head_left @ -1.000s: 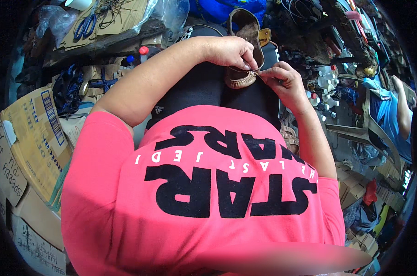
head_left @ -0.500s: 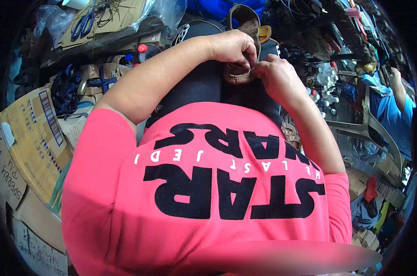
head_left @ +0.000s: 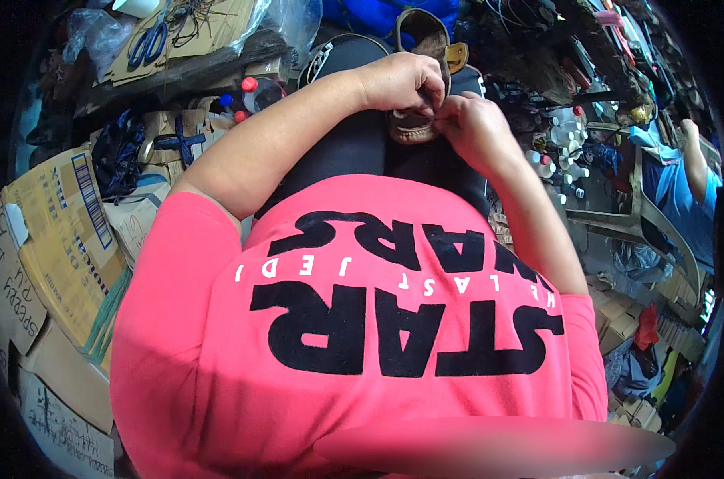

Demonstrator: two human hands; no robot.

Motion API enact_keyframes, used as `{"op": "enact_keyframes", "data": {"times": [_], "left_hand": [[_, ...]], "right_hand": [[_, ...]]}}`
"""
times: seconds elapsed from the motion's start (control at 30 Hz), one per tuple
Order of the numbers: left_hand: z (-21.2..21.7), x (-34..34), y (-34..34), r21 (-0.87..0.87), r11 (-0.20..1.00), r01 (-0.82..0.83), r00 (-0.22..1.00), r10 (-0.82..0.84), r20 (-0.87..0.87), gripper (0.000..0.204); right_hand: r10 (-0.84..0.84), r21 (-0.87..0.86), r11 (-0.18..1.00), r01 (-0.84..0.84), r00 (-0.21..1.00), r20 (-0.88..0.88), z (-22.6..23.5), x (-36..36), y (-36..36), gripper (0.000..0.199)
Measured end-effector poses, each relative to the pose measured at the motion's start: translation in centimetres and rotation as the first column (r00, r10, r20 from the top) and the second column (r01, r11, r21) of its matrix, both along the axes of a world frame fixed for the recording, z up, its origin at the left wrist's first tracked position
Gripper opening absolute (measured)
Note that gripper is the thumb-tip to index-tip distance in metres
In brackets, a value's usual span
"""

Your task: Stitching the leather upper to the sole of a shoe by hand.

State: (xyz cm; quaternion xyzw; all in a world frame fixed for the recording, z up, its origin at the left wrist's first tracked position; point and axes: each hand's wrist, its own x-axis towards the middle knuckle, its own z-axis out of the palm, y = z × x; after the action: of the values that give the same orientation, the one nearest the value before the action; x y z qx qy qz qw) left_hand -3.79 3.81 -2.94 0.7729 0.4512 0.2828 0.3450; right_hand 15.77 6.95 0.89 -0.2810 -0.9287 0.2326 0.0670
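A brown moccasin-style shoe (head_left: pixel 414 132) lies over my dark-trousered lap, its stitched, gathered toe pointing toward me and its opening farther off. My left hand (head_left: pixel 410 84) bends over the shoe's near part from the left, fingertips pinched at its upper edge. From the right, my right hand (head_left: pixel 475 128) meets it there, thumb and fingers pressed together. The two sets of fingertips nearly touch. Whatever is pinched between them is too small to make out. A tan strap-like piece (head_left: pixel 457 58) sticks out beside the shoe's far right side.
Blue-handled scissors (head_left: pixel 148 44) lie on cardboard sheets at the far left. Cardboard boxes (head_left: pixel 50 231) crowd my left side. Several small white bottles (head_left: pixel 569 144) stand to the right, near a grey chair (head_left: pixel 649 215) and a person in blue (head_left: pixel 681 199).
My right hand has shifted slightly left and up, bringing its fingertips closer to my left hand's. The left hand and the shoe have hardly moved.
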Motion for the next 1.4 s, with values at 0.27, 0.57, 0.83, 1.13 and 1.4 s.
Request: {"op": "enact_keyframes", "data": {"times": [0.27, 0.57, 0.83, 1.13, 1.4], "left_hand": [[3.7, -0.7, -8.1, -0.104, 0.928, -0.357, 0.926, 0.338, -0.165, 0.034], [4.1, -7.1, -7.7, -0.270, 0.735, -0.622, 0.743, 0.663, 0.094, 0.045], [-1.3, -11.4, -4.9, -0.340, 0.836, 0.431, 0.004, 0.375, 0.927, 0.045], [-2.4, -18.6, -7.2, -0.598, 0.594, -0.538, 0.477, 0.800, 0.365, 0.043], [-2.5, -10.6, 4.3, 0.009, 0.822, -0.569, 0.774, 0.539, -0.331, 0.055]], "right_hand": [[-0.334, -0.797, 0.569, 0.204, 0.943, 0.003, 0.9, 5.7, 2.5, 0.026], [-0.585, -0.737, 0.598, 0.316, 0.801, -0.131, -0.1, 16.9, 4.4, 0.017], [-0.222, 0.174, 0.965, 0.196, 0.963, 0.149, -4.2, 17.3, 0.7, 0.038], [-0.871, -0.914, 0.203, 0.351, 0.490, -0.006, -5.6, 18.8, 0.9, 0.053], [-0.148, -0.082, 0.988, 0.132, 0.958, -0.246, 3.2, 3.1, 3.2, 0.049]]}}
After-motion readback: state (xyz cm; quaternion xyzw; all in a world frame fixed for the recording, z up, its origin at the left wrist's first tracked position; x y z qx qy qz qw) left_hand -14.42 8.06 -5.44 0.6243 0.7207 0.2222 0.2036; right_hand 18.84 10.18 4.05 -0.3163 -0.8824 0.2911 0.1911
